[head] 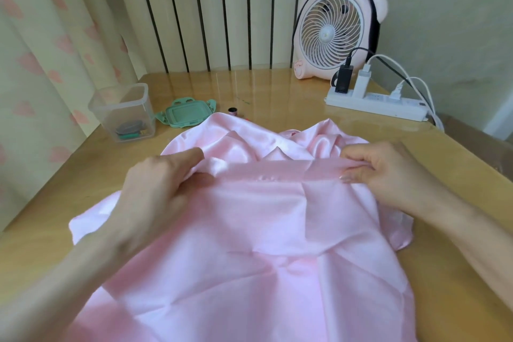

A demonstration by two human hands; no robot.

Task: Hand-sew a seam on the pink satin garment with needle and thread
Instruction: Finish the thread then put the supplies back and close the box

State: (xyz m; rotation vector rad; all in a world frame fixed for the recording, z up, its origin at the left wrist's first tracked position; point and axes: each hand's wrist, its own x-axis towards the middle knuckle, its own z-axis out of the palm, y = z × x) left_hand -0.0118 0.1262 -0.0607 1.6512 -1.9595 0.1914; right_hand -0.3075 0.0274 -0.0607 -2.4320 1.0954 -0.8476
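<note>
- Pink satin garment (pixel 249 230) is spread over the table (pixel 277 83), nearest me.
- Left hand (pixel 158 183) and right hand (pixel 388 172) pinch a folded band taut.
- Looks like seam prep; no needle visible, so probably fetch thread spool (pixel 232 111) beyond.

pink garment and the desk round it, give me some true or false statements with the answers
1. The left hand and the right hand both hold the pink garment. True.
2. The green lid is on the clear container. False: it lies on the table beside the container.
3. The fan stands behind the power strip. True.
4. The right hand holds a needle up clear of the cloth. False: no needle shows; its fingers pinch a fold of the garment.
</note>
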